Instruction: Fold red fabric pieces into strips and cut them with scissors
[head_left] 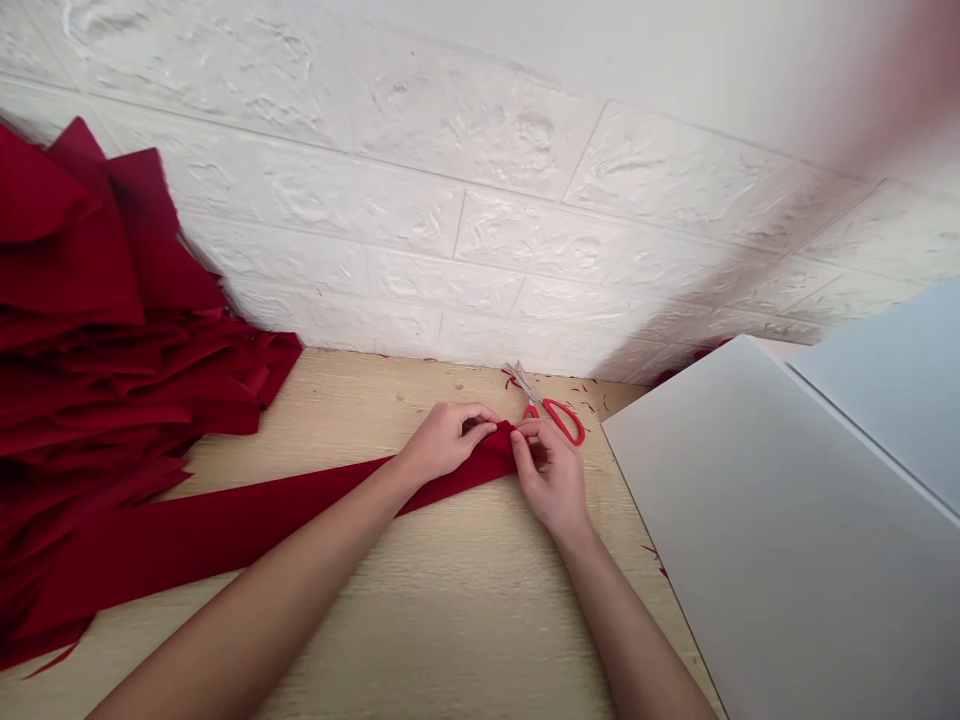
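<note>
A long strip of dark red fabric runs across the wooden surface from the left to the middle. My left hand pinches its upper edge near the right end, thumb and forefinger together. Close beside it, my right hand grips the corner of that same end with thumb and fingers. Just behind my right hand lies a pair of scissors with red handles, its blades pointing toward the wall. Part of one handle is hidden by the hand.
A large heap of red fabric pieces fills the left side against the white brick-patterned wall. On the right stands a white box-like panel. Small red scraps are scattered along the wall's base on the wooden surface.
</note>
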